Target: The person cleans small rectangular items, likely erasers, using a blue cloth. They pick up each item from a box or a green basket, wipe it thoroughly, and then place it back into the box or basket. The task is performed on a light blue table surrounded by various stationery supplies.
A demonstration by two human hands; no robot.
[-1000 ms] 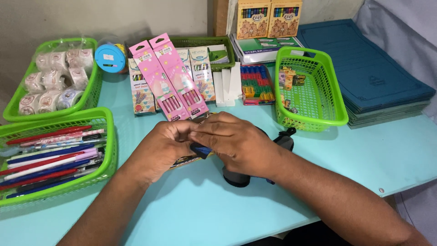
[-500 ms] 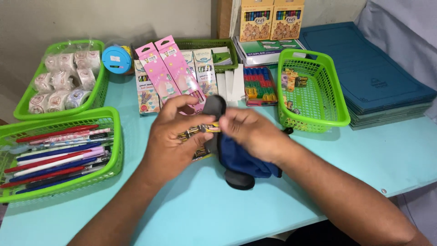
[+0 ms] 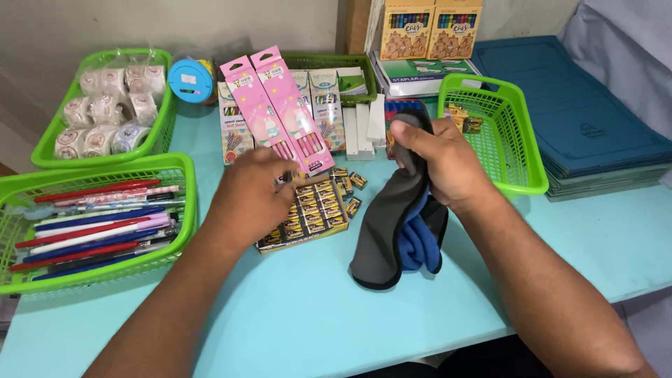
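My right hand (image 3: 448,164) grips the top of a grey cloth pouch with blue lining (image 3: 399,227), which hangs down and rests on the light blue table (image 3: 294,315). My left hand (image 3: 248,192) hovers over an open flat tray of small yellow-and-black boxes (image 3: 308,213), fingers curled near its far edge; whether it pinches one is hidden. A few loose small boxes (image 3: 353,183) lie beside the tray.
Two pink pencil packs (image 3: 276,105) lie behind the tray. A green basket of pens (image 3: 91,217) is at left, a basket of tape rolls (image 3: 105,105) behind it. A green basket (image 3: 500,140) stands right, blue folders (image 3: 595,126) beyond it, crayon boxes (image 3: 427,28) at back.
My hands have parted. The right hand lifted the pouch up and to the right, and the left hand moved left over the tray of small boxes, which is now uncovered.
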